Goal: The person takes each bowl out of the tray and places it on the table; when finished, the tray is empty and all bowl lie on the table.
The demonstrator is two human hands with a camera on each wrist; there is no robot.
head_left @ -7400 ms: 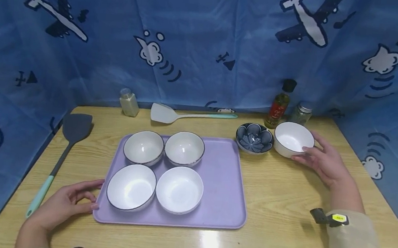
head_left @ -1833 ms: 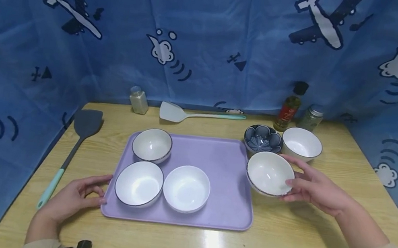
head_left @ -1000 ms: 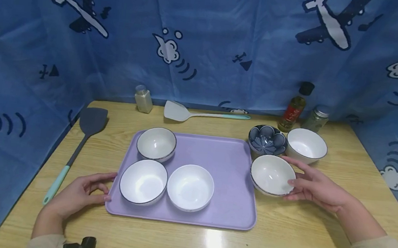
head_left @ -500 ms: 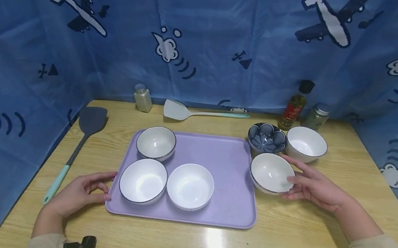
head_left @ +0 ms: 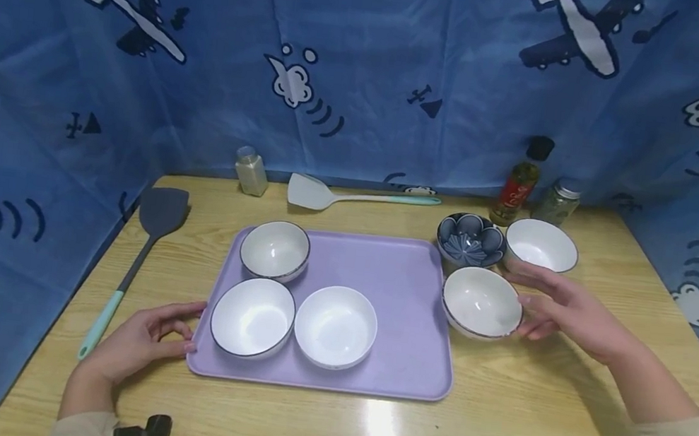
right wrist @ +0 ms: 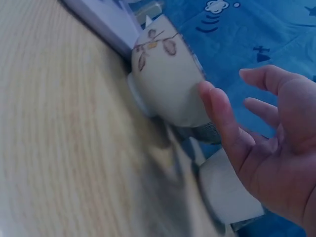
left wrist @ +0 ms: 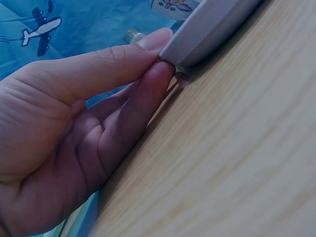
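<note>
At the tray's left edge, my left hand pinches the rim of the lilac tray between thumb and finger; the left wrist view shows the same grip on the tray's wall. Three white bowls stand on the tray: one at the back left, one at the front left, one at the front middle. Right of the tray, a white bowl with a leaf pattern sits upright on the table. Beside its right side is my right hand, fingers spread and loose around nothing.
Behind the leaf-patterned bowl stand a dark blue petal bowl and another white bowl. A sauce bottle and a lidded jar are at the back right. A pale spatula, a shaker and a dark spatula lie around the tray.
My right hand took the leaf-patterned bowl from the tray's back middle, set it down on the table at the right, and has just let go. My left hand has stayed at the tray.
</note>
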